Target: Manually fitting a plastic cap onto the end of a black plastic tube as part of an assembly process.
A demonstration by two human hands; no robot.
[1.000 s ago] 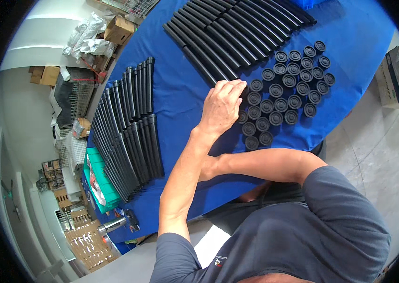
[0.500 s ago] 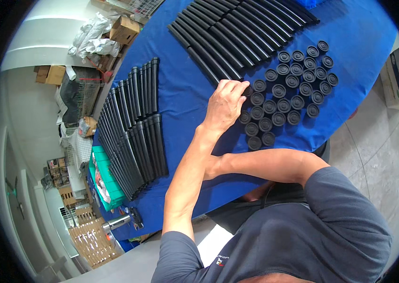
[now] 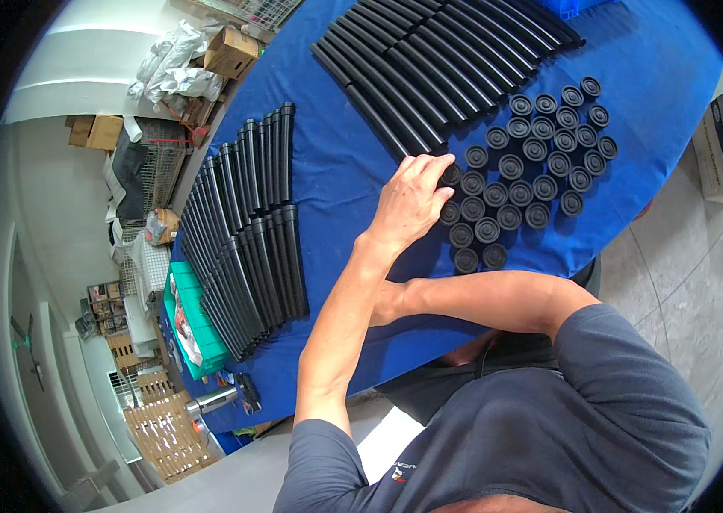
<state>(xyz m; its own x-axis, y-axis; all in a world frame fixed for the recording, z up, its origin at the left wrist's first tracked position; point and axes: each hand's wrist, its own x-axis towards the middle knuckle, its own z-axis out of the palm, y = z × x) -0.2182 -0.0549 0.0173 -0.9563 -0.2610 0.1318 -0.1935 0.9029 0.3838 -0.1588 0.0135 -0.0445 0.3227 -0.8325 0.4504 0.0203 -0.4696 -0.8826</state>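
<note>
My left hand [image 3: 413,197] reaches over the table, thumb and fingers closed around a black round cap [image 3: 451,176] at the left edge of a cluster. The other black caps [image 3: 510,167] stand close together in uneven rows, ringed faces up. Just beyond my fingertips end the black tubes [image 3: 408,73], laid side by side in two rows. My right hand [image 3: 387,303] is low behind my left forearm, which hides its fingers and whatever they may hold.
A blue cloth [image 3: 327,162] covers the table. More black tubes with wider ends [image 3: 250,231] lie fanned at left, beside a green bin [image 3: 194,321]. A metal cylindrical tool [image 3: 214,400] lies at the near left edge. A blue crate [image 3: 566,7] stands at the far edge.
The whole view has shifted slightly, so the caps and tubes appear a little further right. My left hand stays at the same cap, which shows more between thumb and fingers.
</note>
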